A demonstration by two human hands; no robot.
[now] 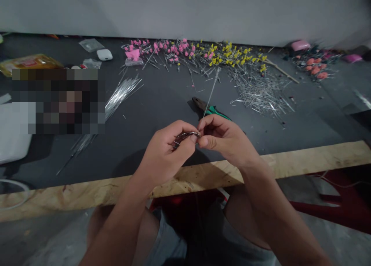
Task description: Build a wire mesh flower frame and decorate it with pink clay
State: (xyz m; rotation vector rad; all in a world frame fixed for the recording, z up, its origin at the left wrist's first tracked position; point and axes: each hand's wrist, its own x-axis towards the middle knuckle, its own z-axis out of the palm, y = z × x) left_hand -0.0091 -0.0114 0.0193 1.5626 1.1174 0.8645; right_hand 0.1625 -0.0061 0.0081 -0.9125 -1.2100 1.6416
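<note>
My left hand [165,150] is closed around a small bundle of coiled silver wire [185,136], its thumb and fingers pinching it. My right hand [223,138] pinches the same wire at the bundle's right end, and a thin straight wire [211,94] rises from that pinch up and away over the table. Both hands hover just above the near edge of the dark table [162,104]. Green-handled pliers [210,108] lie on the table right behind my right hand.
Pink-tipped wire stems [162,49] and yellow-tipped ones [232,57] lie in a row at the far edge. A heap of cut wires [261,92] sits at right, a wire bundle [121,92] at left. Orange pieces [315,69] far right. The table's wooden edge [304,160] runs in front.
</note>
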